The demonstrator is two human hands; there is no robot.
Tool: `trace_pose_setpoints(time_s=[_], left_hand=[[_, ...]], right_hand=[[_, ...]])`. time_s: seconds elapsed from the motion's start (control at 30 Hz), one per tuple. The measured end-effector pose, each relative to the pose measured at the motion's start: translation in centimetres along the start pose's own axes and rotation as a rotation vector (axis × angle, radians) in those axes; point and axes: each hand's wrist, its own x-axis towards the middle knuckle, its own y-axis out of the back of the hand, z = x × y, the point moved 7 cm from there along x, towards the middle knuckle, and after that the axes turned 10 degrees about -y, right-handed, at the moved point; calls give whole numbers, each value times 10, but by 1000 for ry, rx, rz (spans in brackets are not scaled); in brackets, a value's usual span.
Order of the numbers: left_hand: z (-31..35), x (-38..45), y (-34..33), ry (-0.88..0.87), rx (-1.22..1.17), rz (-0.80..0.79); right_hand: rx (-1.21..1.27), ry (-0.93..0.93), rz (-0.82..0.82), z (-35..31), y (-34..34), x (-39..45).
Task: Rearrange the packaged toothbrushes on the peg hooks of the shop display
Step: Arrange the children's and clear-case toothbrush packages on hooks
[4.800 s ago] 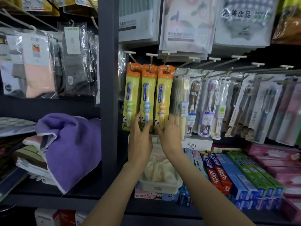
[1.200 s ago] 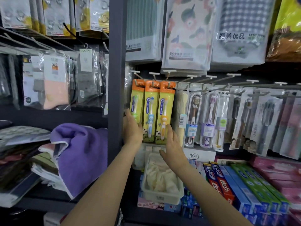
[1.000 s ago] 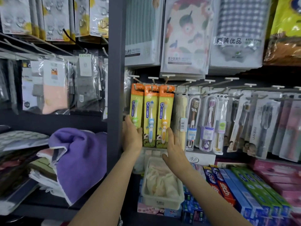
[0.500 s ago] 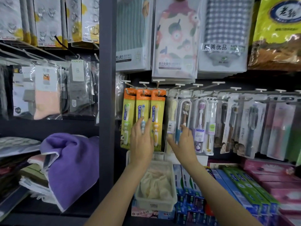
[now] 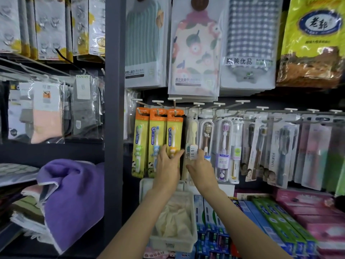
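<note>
Mid-rearrangement, by the look of it: straightening the hanging packs, none lifted off its hook yet. Left hand (image 5: 166, 170) raised with fingers nearly straight and spread, fingertips resting against the lower end of the orange-topped toothbrush pack (image 5: 174, 136), third from the left on its peg hook (image 5: 175, 103). Right hand (image 5: 201, 168) just beside it, fingers loosely extended, touching the bottom of the pale clear-packed toothbrush (image 5: 192, 144); whether pinching it, cannot tell. Next, probably: closing on one pack and sliding it forward off the hook.
</note>
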Motion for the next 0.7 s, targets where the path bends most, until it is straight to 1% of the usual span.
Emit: trace_pose_setpoints(time_s=[0.17,0.23,0.3,0.37,0.47,0.53,0.6,0.7], left_hand=[[-8,-1,0,35,-80,46],[-4,-5,1,-29,2,71],[1,-12,5,-104,63,172],[3,-19,5,-147,87,236],[11,-26,1,-238,122,261],[17,-27,-8,-289,150,217],[19,-23,-21,-267,159,129],[27,-17,-29,-258,238,80]], right_hand=[[27,17,-39,3,-1,2],[31,14,-92,8,-7,0],[28,18,-151,16,-13,-7],[37,34,-196,29,-17,-15],[33,29,-192,49,-12,-19],[68,-9,-123,61,-1,-12],[138,-69,-50,69,9,-4],[168,-114,1,73,10,10]])
